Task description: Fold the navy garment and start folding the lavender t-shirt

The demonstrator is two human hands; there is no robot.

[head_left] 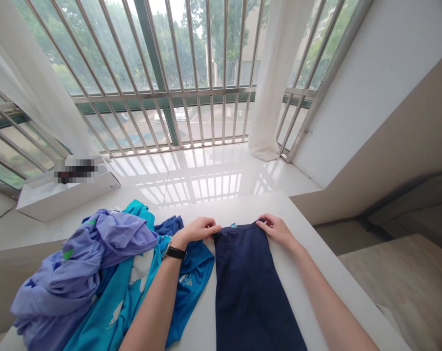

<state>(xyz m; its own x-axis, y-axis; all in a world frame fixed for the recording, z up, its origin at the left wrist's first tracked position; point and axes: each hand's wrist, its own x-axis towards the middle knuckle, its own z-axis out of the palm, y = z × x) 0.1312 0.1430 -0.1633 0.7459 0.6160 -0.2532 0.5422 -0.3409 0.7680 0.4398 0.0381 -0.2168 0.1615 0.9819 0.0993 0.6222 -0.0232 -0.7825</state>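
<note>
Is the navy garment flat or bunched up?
Flat where visible: the navy garment lies smooth on the white table, sides fairly straight, left hand and right hand at its top corners.

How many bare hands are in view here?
2. The left hand, with a black-strapped wristwatch on its wrist, pinches the far left corner of the dark navy fabric garment; the right hand pinches its far right corner. No other shows.

Bright daylight thru window (184,48), refl. glare on sill (195,183).
</note>
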